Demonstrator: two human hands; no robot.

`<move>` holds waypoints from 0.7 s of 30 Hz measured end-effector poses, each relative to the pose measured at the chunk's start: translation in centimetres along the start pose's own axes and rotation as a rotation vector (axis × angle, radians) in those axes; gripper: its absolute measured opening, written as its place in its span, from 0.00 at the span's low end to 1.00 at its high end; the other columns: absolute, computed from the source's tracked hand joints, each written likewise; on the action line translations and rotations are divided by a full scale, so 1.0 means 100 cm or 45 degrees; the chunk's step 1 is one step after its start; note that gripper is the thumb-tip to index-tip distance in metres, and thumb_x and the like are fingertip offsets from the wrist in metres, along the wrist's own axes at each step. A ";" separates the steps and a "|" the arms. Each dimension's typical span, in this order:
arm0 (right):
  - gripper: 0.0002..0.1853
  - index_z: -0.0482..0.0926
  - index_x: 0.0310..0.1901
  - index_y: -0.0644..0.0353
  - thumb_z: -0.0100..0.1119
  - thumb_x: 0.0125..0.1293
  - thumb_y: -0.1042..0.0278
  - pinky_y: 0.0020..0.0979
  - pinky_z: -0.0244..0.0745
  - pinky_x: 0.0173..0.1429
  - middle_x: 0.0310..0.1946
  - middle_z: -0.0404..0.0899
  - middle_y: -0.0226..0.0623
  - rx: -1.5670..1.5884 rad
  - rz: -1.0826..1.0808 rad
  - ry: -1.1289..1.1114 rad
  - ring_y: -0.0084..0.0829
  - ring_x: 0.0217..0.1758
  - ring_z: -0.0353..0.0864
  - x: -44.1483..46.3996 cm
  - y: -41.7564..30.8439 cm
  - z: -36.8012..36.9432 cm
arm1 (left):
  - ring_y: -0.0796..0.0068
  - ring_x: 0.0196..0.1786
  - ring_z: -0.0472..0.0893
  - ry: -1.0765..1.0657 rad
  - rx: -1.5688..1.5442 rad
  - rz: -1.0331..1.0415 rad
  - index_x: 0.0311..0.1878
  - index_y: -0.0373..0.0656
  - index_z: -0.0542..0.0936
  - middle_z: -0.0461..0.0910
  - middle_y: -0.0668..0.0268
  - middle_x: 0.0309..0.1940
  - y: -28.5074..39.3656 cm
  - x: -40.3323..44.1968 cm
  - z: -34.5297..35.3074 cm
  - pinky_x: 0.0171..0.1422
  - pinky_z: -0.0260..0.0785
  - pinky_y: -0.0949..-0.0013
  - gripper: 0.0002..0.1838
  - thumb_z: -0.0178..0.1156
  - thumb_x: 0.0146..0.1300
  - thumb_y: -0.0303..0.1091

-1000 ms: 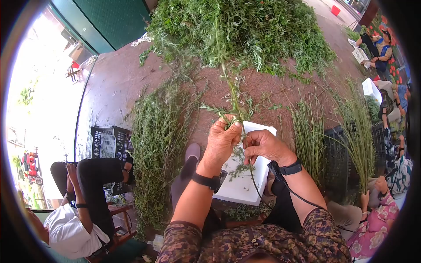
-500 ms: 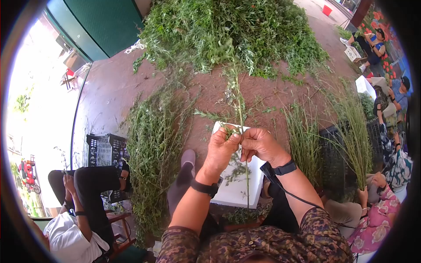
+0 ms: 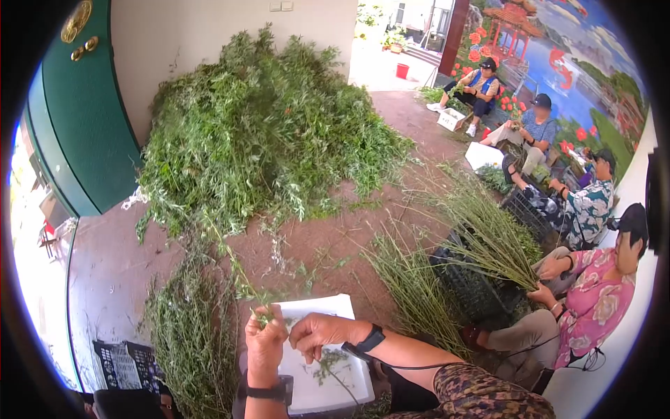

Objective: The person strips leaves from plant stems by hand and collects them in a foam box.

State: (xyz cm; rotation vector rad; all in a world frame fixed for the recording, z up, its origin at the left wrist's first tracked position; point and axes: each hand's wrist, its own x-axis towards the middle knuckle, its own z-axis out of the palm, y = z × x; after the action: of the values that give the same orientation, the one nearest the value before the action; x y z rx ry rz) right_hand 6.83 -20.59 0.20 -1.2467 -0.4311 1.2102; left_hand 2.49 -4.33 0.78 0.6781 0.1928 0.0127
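My left hand (image 3: 266, 335) is closed round a leafy green stem (image 3: 239, 269), whose upper part points up and left toward the big pile of plants. To its right, my right hand (image 3: 319, 334) is pinched close by; what its fingers hold, if anything, is too small to make out. Below both hands lies a white foam box (image 3: 329, 394) with small leafy sprigs (image 3: 331, 364) in it. A thin stem slants down over the box below my right hand.
A large heap of green plants (image 3: 258, 133) stands ahead. Stalks (image 3: 188, 342) lie at the left, others (image 3: 412, 286) at the right near a black crate (image 3: 453, 272). A person in pink (image 3: 593, 300) holds a bundle; more people sit beyond. A green door (image 3: 84, 112) stands left.
The view has swung up and to the right, showing more of the heap, wall and people. My hands have moved slightly apart, and the stem now leans left from my left hand.
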 end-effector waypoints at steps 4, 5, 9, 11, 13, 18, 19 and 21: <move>0.08 0.76 0.37 0.63 0.55 0.63 0.67 0.23 0.77 0.27 0.24 0.79 0.33 -0.062 -0.043 0.020 0.26 0.29 0.83 0.000 0.003 0.002 | 0.84 0.25 0.70 0.046 -0.085 0.010 0.41 0.45 0.75 0.76 0.69 0.31 -0.005 0.001 -0.003 0.25 0.59 0.81 0.13 0.57 0.54 0.18; 0.08 0.76 0.37 0.64 0.55 0.62 0.67 0.23 0.77 0.27 0.25 0.79 0.34 -0.118 -0.062 0.060 0.26 0.29 0.83 -0.003 -0.001 0.004 | 0.84 0.25 0.70 0.022 -0.070 0.016 0.40 0.46 0.75 0.76 0.69 0.31 -0.006 0.002 -0.003 0.25 0.59 0.81 0.12 0.56 0.55 0.18; 0.09 0.78 0.36 0.68 0.58 0.60 0.69 0.26 0.78 0.30 0.27 0.80 0.36 -0.320 -0.144 0.108 0.25 0.29 0.81 0.007 0.019 -0.011 | 0.90 0.20 0.61 0.161 0.244 -0.096 0.36 0.48 0.72 0.66 0.79 0.22 0.008 -0.004 0.018 0.22 0.52 0.82 0.08 0.56 0.57 0.23; 0.07 0.79 0.33 0.66 0.60 0.58 0.71 0.26 0.75 0.30 0.24 0.79 0.34 -0.347 -0.154 0.181 0.22 0.25 0.78 0.005 0.016 -0.013 | 0.87 0.21 0.63 0.126 0.284 -0.142 0.37 0.47 0.73 0.66 0.78 0.22 0.008 -0.003 0.013 0.25 0.56 0.79 0.06 0.56 0.57 0.25; 0.05 0.79 0.31 0.67 0.58 0.56 0.74 0.26 0.74 0.31 0.22 0.79 0.34 -0.296 -0.138 0.359 0.23 0.24 0.78 -0.001 -0.004 0.008 | 0.82 0.23 0.67 0.058 0.053 -0.067 0.38 0.45 0.73 0.67 0.75 0.23 -0.016 0.003 -0.015 0.30 0.65 0.74 0.05 0.56 0.59 0.27; 0.03 0.75 0.26 0.71 0.55 0.49 0.80 0.28 0.76 0.23 0.17 0.76 0.41 -0.235 -0.101 0.589 0.32 0.17 0.78 0.010 0.008 0.014 | 0.86 0.22 0.65 0.020 0.366 0.090 0.45 0.39 0.71 0.67 0.75 0.22 -0.013 0.008 -0.021 0.23 0.57 0.78 0.13 0.59 0.58 0.30; 0.03 0.75 0.26 0.70 0.54 0.49 0.80 0.27 0.76 0.20 0.16 0.76 0.40 -0.224 -0.100 0.593 0.32 0.16 0.78 0.007 0.011 0.015 | 0.86 0.21 0.65 -0.039 0.283 0.089 0.45 0.39 0.71 0.67 0.75 0.21 -0.015 0.008 -0.021 0.22 0.57 0.79 0.13 0.59 0.58 0.30; 0.02 0.74 0.26 0.68 0.54 0.50 0.80 0.25 0.75 0.19 0.17 0.75 0.39 -0.153 -0.106 0.542 0.28 0.16 0.77 0.007 0.017 0.012 | 0.87 0.20 0.63 -0.181 0.125 0.070 0.44 0.39 0.71 0.67 0.76 0.21 -0.018 0.007 -0.023 0.21 0.55 0.80 0.12 0.59 0.58 0.29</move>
State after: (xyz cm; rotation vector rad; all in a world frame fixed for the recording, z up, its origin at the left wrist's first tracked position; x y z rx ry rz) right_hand 5.35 -19.67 -1.12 -1.5301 -0.2399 0.8275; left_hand 2.65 -4.28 -2.18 0.7792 0.0385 0.0075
